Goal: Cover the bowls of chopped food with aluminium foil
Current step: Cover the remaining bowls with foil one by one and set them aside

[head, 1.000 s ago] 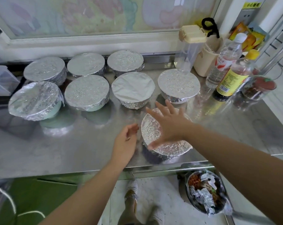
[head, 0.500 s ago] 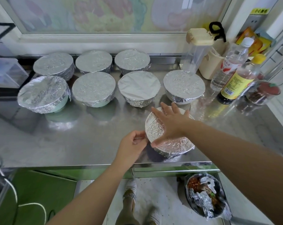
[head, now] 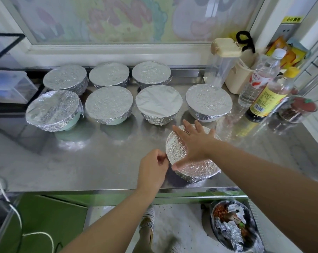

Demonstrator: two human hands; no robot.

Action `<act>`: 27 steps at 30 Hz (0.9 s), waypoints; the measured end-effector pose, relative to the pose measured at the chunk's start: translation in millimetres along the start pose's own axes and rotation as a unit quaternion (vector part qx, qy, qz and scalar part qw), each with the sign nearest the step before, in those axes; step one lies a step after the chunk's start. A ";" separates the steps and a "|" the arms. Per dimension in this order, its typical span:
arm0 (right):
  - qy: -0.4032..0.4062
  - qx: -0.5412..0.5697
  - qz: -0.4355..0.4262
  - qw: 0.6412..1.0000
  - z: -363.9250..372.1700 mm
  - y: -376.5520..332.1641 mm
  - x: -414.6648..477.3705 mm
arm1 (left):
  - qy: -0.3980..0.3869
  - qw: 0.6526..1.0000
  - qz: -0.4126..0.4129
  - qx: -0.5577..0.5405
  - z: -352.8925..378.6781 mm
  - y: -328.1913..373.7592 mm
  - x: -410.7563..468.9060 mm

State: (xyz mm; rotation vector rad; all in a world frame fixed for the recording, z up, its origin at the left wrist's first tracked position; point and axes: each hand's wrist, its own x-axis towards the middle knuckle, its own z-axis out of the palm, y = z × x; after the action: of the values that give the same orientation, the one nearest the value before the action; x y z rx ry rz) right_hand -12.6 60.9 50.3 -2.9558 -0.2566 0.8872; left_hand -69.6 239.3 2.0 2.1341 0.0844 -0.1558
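The bowl (head: pixel 200 168) sits directly under the right hand (head: pixel 194 143), which lies flat with fingers spread on the foil (head: pixel 176 148) top, near the counter (head: pixel 99 161) edge. The left hand (head: pixel 151 168) is just to the bowl's left, fingers curled, pinching foil at the rim. It's the nearer hand, so crimping that side looks like its job; seven covered bowls (head: pixel 159 101) stand beyond the fingertips.
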 end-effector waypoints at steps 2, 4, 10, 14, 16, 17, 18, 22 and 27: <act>0.001 -0.004 0.001 1.000 0.2 -0.4 0.5 | 0.015 1.000 0.010 0.015 0.3 3.0 -4.1; 0.001 -0.006 0.002 1.000 0.9 -0.7 0.7 | 0.009 1.000 0.008 0.025 -2.6 7.3 -7.6; 0.012 -0.009 0.000 1.000 4.0 -0.2 2.1 | -0.085 0.995 -0.053 -0.023 -12.9 10.3 -2.7; 0.023 0.004 0.035 0.999 7.7 -5.1 3.6 | -0.110 0.980 -0.114 -0.124 -12.7 11.6 2.4; 0.029 0.037 0.077 0.996 10.6 -8.8 1.2 | -0.119 0.971 -0.129 -0.160 -11.0 14.9 6.2; 0.030 0.056 0.101 0.993 12.7 -9.7 0.5 | -0.125 0.967 -0.132 -0.177 -10.8 17.2 8.8; 0.028 0.075 0.125 0.989 13.8 -9.9 -0.8 | -0.135 0.963 -0.134 -0.192 -10.8 18.9 12.8; 0.007 0.145 0.160 0.976 15.5 -1.1 5.9 | -0.155 0.949 -0.132 -0.241 -7.8 21.4 29.1; -0.008 0.095 0.078 0.992 1.9 6.9 -2.7 | -0.119 0.930 -0.175 -0.300 -3.9 13.1 26.3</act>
State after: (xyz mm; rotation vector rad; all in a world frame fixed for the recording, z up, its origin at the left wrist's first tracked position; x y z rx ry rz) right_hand -14.9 53.6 49.6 -2.8230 0.0581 0.8961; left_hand -41.7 235.6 11.3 1.4605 0.3273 -0.5284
